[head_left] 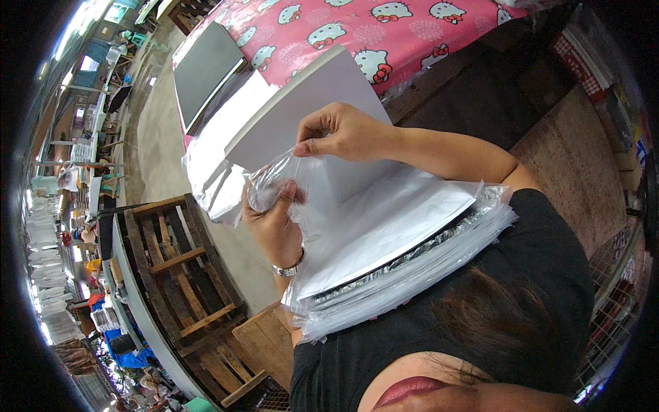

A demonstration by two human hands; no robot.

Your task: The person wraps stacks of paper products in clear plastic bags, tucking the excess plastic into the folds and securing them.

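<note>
My right hand (347, 130) pinches the edge of a clear plastic bag (316, 199) between thumb and fingertips. To its left, my left hand (274, 213), with a metal watch (288, 266) on the wrist, is closed on the same crinkled film, its thumb bent over it. The film hides part of those fingers. Below both hands, a stack of clear plastic bags (419, 275) lies against my black shirt, with a white sheet (384, 240) on top. Just beyond my hands is a thick white block (309, 103), like stacked paper or board.
A table with a pink cartoon-print cover (425, 34) stands at the far side, with a dark grey flat board (206, 69) at its left. On the left, a wooden pallet (178, 268) lies low. A red crate (580, 69) is at far right. People and stacked goods show far left.
</note>
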